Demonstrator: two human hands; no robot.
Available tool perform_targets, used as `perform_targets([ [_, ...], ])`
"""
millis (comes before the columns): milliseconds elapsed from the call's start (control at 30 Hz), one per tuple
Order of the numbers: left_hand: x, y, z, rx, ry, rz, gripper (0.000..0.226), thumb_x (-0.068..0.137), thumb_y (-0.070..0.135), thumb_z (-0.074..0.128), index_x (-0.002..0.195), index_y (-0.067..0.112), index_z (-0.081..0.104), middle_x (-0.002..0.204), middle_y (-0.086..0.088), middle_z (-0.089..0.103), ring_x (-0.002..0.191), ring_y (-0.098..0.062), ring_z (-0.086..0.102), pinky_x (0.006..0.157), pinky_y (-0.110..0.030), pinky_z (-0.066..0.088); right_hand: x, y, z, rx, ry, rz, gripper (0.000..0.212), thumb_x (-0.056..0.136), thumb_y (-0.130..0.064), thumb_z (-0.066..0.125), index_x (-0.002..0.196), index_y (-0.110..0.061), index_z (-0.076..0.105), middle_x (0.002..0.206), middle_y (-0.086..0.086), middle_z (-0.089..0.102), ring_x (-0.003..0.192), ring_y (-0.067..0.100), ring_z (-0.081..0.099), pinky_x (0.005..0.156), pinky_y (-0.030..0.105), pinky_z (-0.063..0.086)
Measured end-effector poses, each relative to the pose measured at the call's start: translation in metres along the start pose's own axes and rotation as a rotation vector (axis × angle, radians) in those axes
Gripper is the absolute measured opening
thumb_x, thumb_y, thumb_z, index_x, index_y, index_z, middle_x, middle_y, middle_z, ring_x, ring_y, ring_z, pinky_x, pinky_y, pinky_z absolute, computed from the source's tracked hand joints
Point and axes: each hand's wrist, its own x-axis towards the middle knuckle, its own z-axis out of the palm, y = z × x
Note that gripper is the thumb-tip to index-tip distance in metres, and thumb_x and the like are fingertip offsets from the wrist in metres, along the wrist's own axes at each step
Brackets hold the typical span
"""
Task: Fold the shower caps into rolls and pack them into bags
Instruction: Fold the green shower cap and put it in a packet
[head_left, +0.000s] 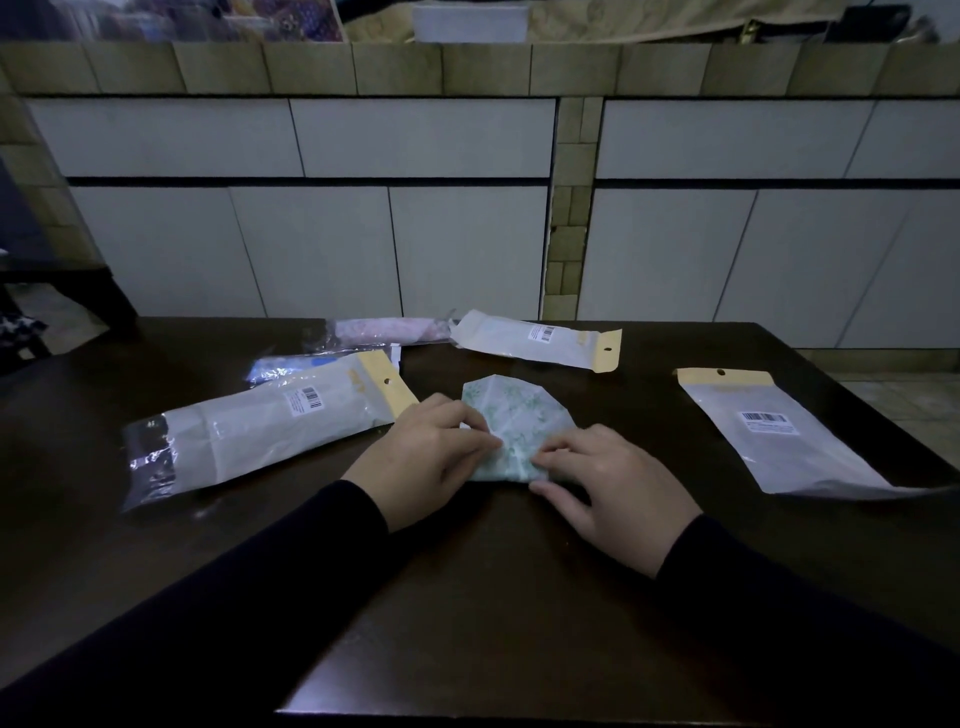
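A pale shower cap with a green leaf print (511, 410) lies folded flat on the dark wooden table (493, 597), in the middle. My left hand (431, 457) pinches its near left edge with curled fingers. My right hand (608, 483) holds the near right edge, thumb against the table and fingertips on the fabric. The cap's near edge is partly hidden under both hands. An empty-looking clear bag with a yellow header (779, 431) lies to the right.
A filled bag (260, 431) lies at the left, with a blue-tinted bag (317, 364) and a pink roll in plastic (389, 330) behind it. Another filled bag (540, 340) lies at the back middle. White tiled cabinet fronts (415, 208) rise behind the table.
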Motion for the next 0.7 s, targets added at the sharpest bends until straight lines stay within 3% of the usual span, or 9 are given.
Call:
perform_targets([
  [100, -0.002, 0.004, -0.001, -0.023, -0.065, 0.011, 0.034, 0.084, 0.020, 0.043, 0.101, 0.016, 0.072, 0.095, 0.001, 0.070, 0.086, -0.015, 0.062, 0.078, -0.027, 0.050, 0.002, 0.001, -0.001, 0.013, -0.051, 0.037, 0.034, 0.094, -0.042, 0.051, 0.123, -0.029, 0.062, 0.117, -0.013, 0.060, 0.102, 0.004, 0.052, 0.087, 0.019, 0.045],
  [300, -0.002, 0.001, -0.012, -0.071, -0.224, -0.130, 0.042, 0.079, 0.054, 0.057, 0.112, 0.031, 0.069, 0.110, 0.006, 0.069, 0.095, -0.005, 0.063, 0.085, -0.023, 0.052, 0.009, 0.005, -0.005, 0.062, -0.204, 0.221, 0.042, 0.091, -0.051, 0.051, 0.127, -0.030, 0.058, 0.107, -0.010, 0.057, 0.096, 0.004, 0.052, 0.086, 0.023, 0.047],
  [367, 0.001, -0.001, -0.012, -0.082, -0.241, -0.164, 0.039, 0.080, 0.053, 0.064, 0.113, 0.034, 0.068, 0.110, 0.005, 0.068, 0.094, -0.005, 0.062, 0.085, -0.026, 0.052, 0.009, 0.006, -0.004, 0.073, -0.224, 0.252, 0.043, 0.091, -0.051, 0.052, 0.127, -0.029, 0.059, 0.106, -0.009, 0.056, 0.095, 0.005, 0.052, 0.085, 0.024, 0.047],
  [567, -0.003, 0.003, -0.010, -0.031, -0.188, -0.109, 0.025, 0.088, 0.040, 0.060, 0.110, 0.030, 0.069, 0.088, 0.002, 0.063, 0.077, -0.011, 0.060, 0.071, -0.020, 0.046, 0.007, -0.002, -0.011, 0.006, -0.259, 0.225, 0.034, 0.096, -0.045, 0.045, 0.114, -0.024, 0.065, 0.105, -0.005, 0.058, 0.094, 0.007, 0.054, 0.084, 0.022, 0.046],
  [700, -0.001, 0.007, -0.014, -0.075, -0.201, -0.097, 0.032, 0.090, 0.050, 0.048, 0.104, 0.029, 0.068, 0.083, 0.005, 0.059, 0.073, -0.007, 0.057, 0.067, -0.021, 0.046, 0.009, -0.001, -0.025, 0.057, -0.327, 0.265, 0.028, 0.096, -0.043, 0.046, 0.105, -0.025, 0.066, 0.097, -0.005, 0.061, 0.085, 0.007, 0.055, 0.075, 0.020, 0.045],
])
